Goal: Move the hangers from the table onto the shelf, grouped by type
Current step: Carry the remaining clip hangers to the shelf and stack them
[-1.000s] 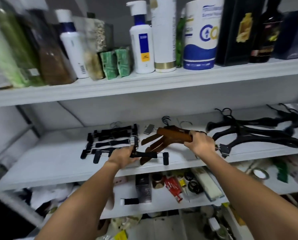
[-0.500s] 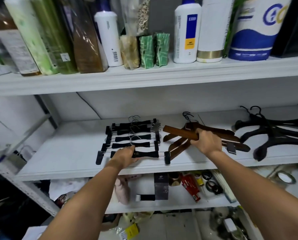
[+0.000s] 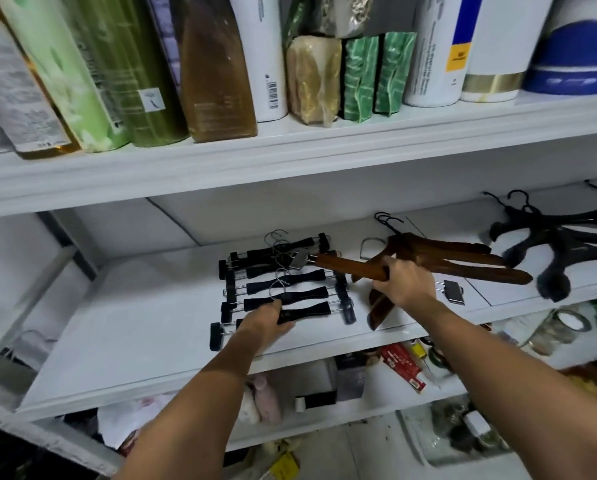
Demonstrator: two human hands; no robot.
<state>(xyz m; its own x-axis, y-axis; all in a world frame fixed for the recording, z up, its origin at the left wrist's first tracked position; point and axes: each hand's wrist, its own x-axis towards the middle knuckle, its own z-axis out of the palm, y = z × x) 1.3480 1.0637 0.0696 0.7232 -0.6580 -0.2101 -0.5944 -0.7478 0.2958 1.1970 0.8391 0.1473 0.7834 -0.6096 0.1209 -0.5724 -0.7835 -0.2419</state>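
Since a second ago both hands have barely shifted. The right hand [image 3: 402, 284] stays clamped on a brown wooden hanger [image 3: 356, 268]; the left hand [image 3: 266, 323] presses the nearest black clip hanger [image 3: 304, 311]. Both groups lie on the middle shelf [image 3: 134, 327]; next, release beside the wooden pile.

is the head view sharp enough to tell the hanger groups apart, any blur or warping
Head view: mostly sharp at centre, so the black clip hangers, brown wooden hangers and both hands read clearly; edges smear, the black hangers at far right look soft; wide-angle lens bows the shelf edge; lighting even, no harsh glare.
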